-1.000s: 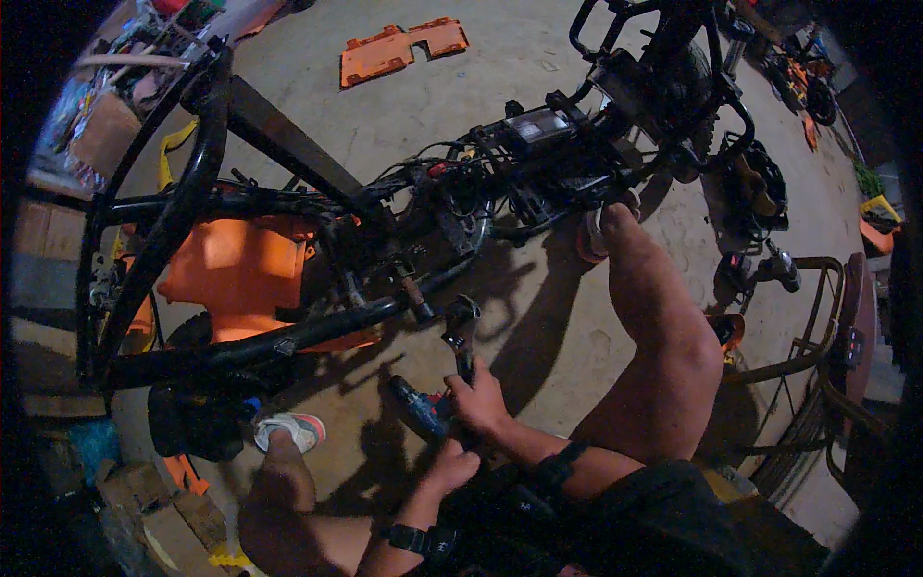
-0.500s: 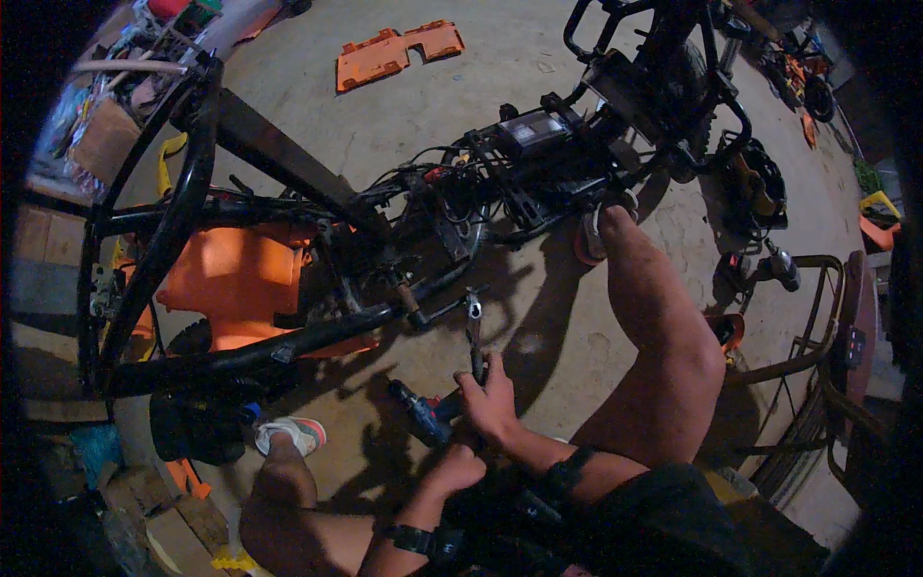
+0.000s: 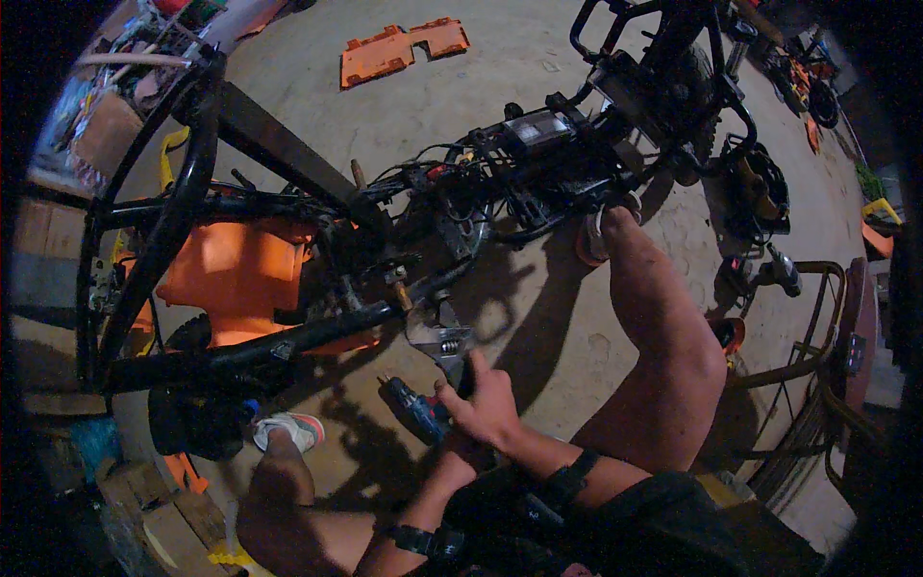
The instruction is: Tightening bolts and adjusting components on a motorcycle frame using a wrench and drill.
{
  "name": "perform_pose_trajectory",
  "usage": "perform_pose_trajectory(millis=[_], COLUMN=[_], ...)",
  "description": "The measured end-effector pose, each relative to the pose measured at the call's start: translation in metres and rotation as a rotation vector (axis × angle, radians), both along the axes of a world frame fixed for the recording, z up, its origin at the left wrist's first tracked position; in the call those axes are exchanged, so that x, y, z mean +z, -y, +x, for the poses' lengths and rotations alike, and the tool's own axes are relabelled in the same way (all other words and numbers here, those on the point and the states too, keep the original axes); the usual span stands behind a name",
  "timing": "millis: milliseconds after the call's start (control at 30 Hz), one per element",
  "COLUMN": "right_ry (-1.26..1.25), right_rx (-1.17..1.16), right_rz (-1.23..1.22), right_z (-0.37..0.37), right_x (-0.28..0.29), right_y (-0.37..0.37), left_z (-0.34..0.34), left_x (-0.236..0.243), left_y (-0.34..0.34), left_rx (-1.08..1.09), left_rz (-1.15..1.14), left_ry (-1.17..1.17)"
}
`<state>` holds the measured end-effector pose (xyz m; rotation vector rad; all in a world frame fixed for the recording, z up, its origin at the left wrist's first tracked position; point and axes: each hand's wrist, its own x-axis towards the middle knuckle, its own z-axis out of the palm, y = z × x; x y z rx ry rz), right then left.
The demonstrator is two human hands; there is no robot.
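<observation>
My right hand (image 3: 484, 402) is wrapped round the dark handle of an adjustable wrench (image 3: 445, 344), its thumb toward the wide metal head. Close below it my left hand (image 3: 455, 464) is closed at the handle's lower end, its fingers partly hidden. The wrench head lies flat side up, beside a brass-coloured pin (image 3: 402, 294) on the lower tube of a black vehicle frame (image 3: 279, 351). Whether the jaws touch the pin I cannot tell. Left of my hands, a blue and black cordless drill (image 3: 413, 408) rests on the concrete floor.
Wiring and a silver-topped box (image 3: 536, 132) fill the middle of the frame. An orange panel (image 3: 231, 279) shows through its tubes, another orange panel (image 3: 399, 56) lies beyond. At right are a second drill (image 3: 777, 271) and a rusty metal rack (image 3: 817, 327). Wood and boxes (image 3: 173, 534) stand at lower left.
The wrench has turned from upright, edge on, to tilt left with its broad head showing. Its head has moved lower and left, toward the pin, while both hands keep their grip.
</observation>
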<state>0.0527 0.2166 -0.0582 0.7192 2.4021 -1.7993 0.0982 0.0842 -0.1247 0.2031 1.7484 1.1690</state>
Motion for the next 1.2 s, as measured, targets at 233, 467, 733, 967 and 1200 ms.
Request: perform_pose_trajectory(millis=[233,467,733,967,1200], right_ry=[-0.071,0.139,0.176,0.112,0.218], right_rx=[0.218,0.137,0.127,0.093,0.146], right_rz=[-0.125,-0.293,-0.374,-0.518,-0.610], right_z=[0.002,0.000,-0.002,-0.006,-0.015], right_x=[0.010,-0.011,-0.016,-0.011,0.013], right_y=[0.008,0.021,0.025,0.026,0.021], left_z=[0.007,0.017,0.018,0.012,0.003], left_x=[0.002,0.007,0.011,0.053,0.084], left_y=[0.000,0.012,0.024,0.011,0.007], left_rx=[0.090,0.154,0.098,0.276,0.522], left_rz=[-0.060,-0.133,-0.296,-0.109,0.154], left_ry=[-0.116,-0.272,-0.270,-0.164,0.097])
